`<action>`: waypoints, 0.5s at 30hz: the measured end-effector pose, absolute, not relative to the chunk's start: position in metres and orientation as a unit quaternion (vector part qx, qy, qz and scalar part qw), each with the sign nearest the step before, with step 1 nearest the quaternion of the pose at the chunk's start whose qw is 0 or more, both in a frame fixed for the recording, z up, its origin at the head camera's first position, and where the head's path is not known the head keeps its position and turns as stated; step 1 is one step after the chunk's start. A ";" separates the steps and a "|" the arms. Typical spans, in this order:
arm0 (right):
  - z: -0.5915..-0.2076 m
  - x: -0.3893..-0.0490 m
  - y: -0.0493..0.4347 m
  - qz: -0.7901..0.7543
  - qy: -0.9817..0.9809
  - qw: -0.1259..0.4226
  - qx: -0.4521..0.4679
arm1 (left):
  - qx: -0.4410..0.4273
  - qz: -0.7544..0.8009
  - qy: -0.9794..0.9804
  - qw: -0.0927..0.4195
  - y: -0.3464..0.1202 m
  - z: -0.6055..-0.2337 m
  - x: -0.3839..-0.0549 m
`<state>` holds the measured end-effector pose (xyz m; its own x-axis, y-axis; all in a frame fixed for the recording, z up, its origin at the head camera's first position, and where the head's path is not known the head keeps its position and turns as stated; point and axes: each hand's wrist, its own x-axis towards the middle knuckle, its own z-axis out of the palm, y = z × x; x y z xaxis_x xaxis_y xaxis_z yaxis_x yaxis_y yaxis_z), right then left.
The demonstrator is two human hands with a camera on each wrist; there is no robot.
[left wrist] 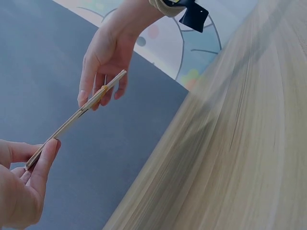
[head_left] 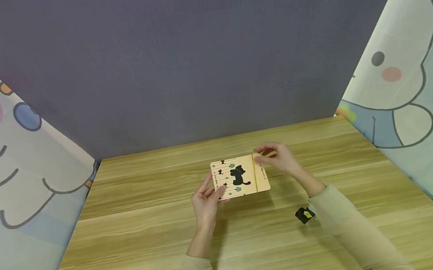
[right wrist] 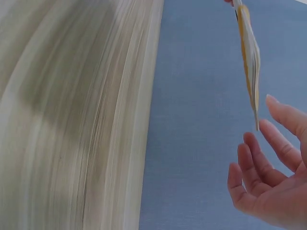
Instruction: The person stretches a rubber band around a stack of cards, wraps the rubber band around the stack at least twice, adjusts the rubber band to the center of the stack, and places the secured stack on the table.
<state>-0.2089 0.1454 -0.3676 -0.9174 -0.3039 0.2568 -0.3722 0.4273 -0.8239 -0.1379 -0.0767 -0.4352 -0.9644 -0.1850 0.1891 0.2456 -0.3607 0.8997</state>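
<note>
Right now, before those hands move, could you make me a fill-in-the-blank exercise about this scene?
The animal pictured on the booklet is a black ____.
The band around the booklet is coloured ____.
The hand pinching the booklet is the person's ____ one.

Missing words: cat; yellow; left.

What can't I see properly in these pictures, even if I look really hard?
Head view: the tiny writing on the cat-printed bundle is too small to read.
Head view: the bundle's back is turned away.
Right wrist view: the left hand is mostly cut off by the top edge.
Head view: the right sleeve is cut off by the bottom edge.
</note>
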 end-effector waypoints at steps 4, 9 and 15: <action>-0.367 -0.212 0.147 0.490 -0.848 0.014 0.202 | -0.020 -0.827 -0.548 0.123 -0.075 -0.427 -0.135; -0.367 -0.214 0.147 0.481 -0.854 -0.006 0.198 | -0.021 -0.820 -0.557 0.126 -0.076 -0.445 -0.143; -0.356 -0.206 0.144 0.493 -0.847 -0.019 0.200 | -0.039 -0.812 -0.568 0.129 -0.080 -0.498 -0.168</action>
<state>-0.2062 0.1438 -0.3555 -0.9193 -0.3574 0.1645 -0.3196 0.4344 -0.8421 -0.1677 -0.0795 -0.4981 -0.9637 -0.1649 0.2099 0.2538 -0.3224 0.9119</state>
